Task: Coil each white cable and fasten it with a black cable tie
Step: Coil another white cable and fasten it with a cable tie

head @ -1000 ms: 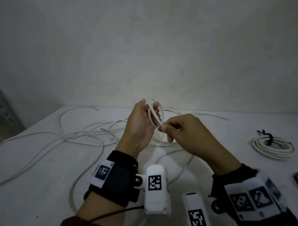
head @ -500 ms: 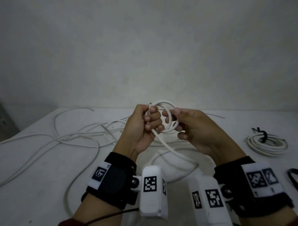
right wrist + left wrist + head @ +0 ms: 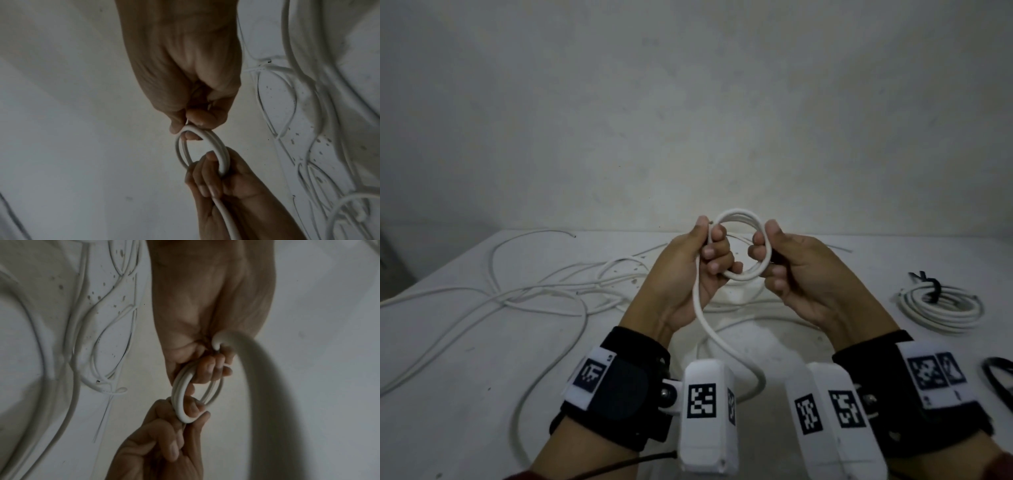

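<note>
Winding a white cable into a small coil above the table [image 3: 465, 394].

A tangle of loose white cables [image 3: 541, 294] spreads across the table's left and far side; a finished coil [image 3: 941, 308], bound by a black cable tie [image 3: 932, 291], lies well apart to the right, and a black loop [image 3: 996, 377], probably a spare tie, sits at the right edge. Between the hands, held clear of the surface, stands the small coil [image 3: 739, 248] of a few turns, its plane facing the wearer. The left hand [image 3: 685, 274] grips its left rim, fingers curled through the opening; the right hand [image 3: 804, 277] pinches the right rim. The uncoiled tail [image 3: 714, 329] leaves beneath the left grip and runs down toward the wearer, so the next turn likely feeds from there.
</note>
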